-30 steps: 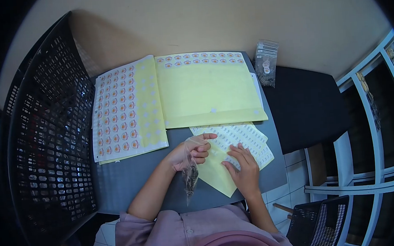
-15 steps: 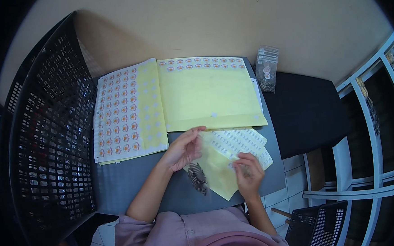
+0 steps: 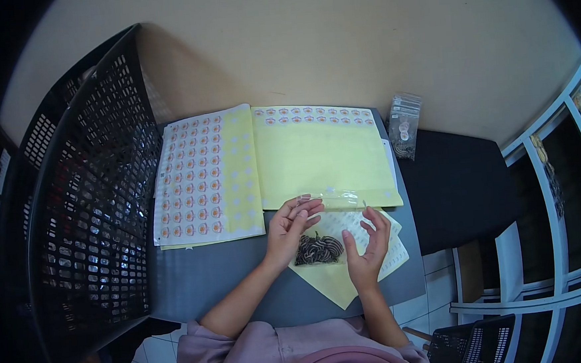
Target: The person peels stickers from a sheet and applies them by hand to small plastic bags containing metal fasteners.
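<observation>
In the head view my left hand (image 3: 289, 229) pinches the upper left of a clear plastic bag (image 3: 335, 200). A clump of dark, striped, curled pieces (image 3: 318, 249) lies in the bottom of the bag; their kind I cannot make out. My right hand (image 3: 369, 246) is at the bag's right side, thumb and fingers apart. A small pale thing shows at its index fingertip, too small to name. Beneath the bag are yellow backing sheets with small printed labels (image 3: 394, 258), partly hidden by the bag and my hands.
Large sticker sheets with round orange-and-pink designs (image 3: 187, 181) lie left on the grey table (image 3: 206, 273), beside a mostly bare yellow sheet (image 3: 322, 153). Packed clear bags (image 3: 405, 124) stand back right. A black basket (image 3: 92, 193) rises at left; a white shelf frame (image 3: 508, 255) stands right.
The bag has come round from hanging tilted by my left hand to lying upright between both hands. My right hand has lifted off the label sheet and opened. The view has shifted slightly.
</observation>
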Demonstrator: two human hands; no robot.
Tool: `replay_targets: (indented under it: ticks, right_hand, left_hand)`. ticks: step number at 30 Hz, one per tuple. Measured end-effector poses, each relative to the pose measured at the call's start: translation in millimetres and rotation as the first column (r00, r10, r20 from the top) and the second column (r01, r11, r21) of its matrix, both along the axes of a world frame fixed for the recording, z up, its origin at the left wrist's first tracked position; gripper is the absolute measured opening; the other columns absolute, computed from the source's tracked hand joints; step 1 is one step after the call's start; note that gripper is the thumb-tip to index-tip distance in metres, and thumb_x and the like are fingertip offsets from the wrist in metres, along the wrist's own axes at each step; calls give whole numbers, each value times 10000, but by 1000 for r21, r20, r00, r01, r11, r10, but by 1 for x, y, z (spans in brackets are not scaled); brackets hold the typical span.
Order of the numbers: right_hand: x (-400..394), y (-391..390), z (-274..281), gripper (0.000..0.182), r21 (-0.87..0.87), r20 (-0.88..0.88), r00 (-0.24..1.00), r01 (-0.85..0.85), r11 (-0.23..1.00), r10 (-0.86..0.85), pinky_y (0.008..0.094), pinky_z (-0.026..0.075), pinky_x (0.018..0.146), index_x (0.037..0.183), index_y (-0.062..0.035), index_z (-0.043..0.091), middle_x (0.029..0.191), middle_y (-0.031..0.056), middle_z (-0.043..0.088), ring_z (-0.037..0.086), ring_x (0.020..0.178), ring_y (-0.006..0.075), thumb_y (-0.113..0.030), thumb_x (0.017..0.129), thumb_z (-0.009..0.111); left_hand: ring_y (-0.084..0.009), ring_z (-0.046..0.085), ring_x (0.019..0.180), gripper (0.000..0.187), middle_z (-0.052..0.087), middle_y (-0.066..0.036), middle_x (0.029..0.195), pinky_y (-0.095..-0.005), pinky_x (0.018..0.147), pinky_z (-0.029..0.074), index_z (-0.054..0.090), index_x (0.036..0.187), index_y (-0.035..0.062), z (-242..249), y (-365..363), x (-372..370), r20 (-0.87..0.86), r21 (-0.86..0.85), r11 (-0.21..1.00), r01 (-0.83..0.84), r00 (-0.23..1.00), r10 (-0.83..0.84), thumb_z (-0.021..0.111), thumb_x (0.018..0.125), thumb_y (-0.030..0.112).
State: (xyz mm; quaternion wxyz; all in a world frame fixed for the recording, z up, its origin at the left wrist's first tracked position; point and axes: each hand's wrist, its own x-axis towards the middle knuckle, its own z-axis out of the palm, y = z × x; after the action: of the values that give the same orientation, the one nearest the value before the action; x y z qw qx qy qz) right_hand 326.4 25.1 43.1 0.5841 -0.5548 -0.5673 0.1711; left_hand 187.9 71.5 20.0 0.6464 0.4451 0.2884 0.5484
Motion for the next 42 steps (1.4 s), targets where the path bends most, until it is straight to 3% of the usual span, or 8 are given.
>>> replay_targets:
  ticks: [2,3,7,17,30,36,39,42]
  right_hand:
    - [-2,4,8,357,62,3,1000,7,998,-7,320,376,830,1023,-5,513,1022,115,459,459,973,229,-17,685,629]
    - [-11,7,13,199,58,-162,987,26,998,-16,310,357,835,880,-18,582,970,96,477,455,947,213,-29,689,635]
    - [-39,19,15,63,18,-193,979,69,997,-64,305,347,799,744,-62,628,900,54,487,442,866,189,-76,688,655]
    - [-61,31,6,96,-73,-93,989,105,992,-111,362,255,850,756,-129,646,920,9,494,400,893,190,-198,693,668]
    - [-66,32,1,89,-83,-94,986,129,988,-137,376,258,855,759,-148,650,961,-3,504,388,946,206,-193,688,676]
    - [-65,32,1,106,-80,-97,983,147,986,-155,372,269,844,729,-139,640,949,2,505,404,933,203,-194,659,697]
    - [-63,32,0,180,-32,-57,988,143,989,-145,359,296,830,796,-104,614,942,30,506,419,916,208,-157,647,699]
    - [-61,33,4,266,-12,-161,980,121,993,-121,343,328,805,868,-54,561,927,61,501,432,887,210,-108,641,689]
  left_hand:
    - [-231,472,1083,302,476,-163,1150,-329,887,415,357,1179,-6,-4,1,0,99,-57,998,-25,995,30,353,901,112]
    - [-231,472,1083,302,476,-163,1150,-329,887,415,357,1179,-6,-3,0,0,99,-56,998,-26,995,32,353,901,112]
    - [-225,453,1105,315,461,-159,1175,-326,901,395,356,1190,-13,7,-4,1,165,-66,992,-107,979,116,343,903,116]
    - [-207,426,1125,331,445,-150,1199,-303,937,358,347,1217,-12,8,-11,8,187,-20,970,-242,952,241,315,907,97]
    - [-228,415,1138,348,430,-174,1209,-303,956,340,327,1224,-51,12,-14,11,186,-20,972,-232,955,232,309,901,76]
    - [-215,453,1102,338,446,-175,1192,-289,924,381,345,1208,-59,14,-16,12,142,-6,968,-249,958,248,314,897,70]
    - [-218,478,1075,324,461,-171,1176,-289,907,403,363,1190,-61,15,-17,13,175,-55,965,-256,949,262,339,894,66]
    - [-226,499,1050,308,488,-167,1143,-306,902,412,384,1168,-59,11,-14,10,117,-47,971,-234,964,238,376,889,70]
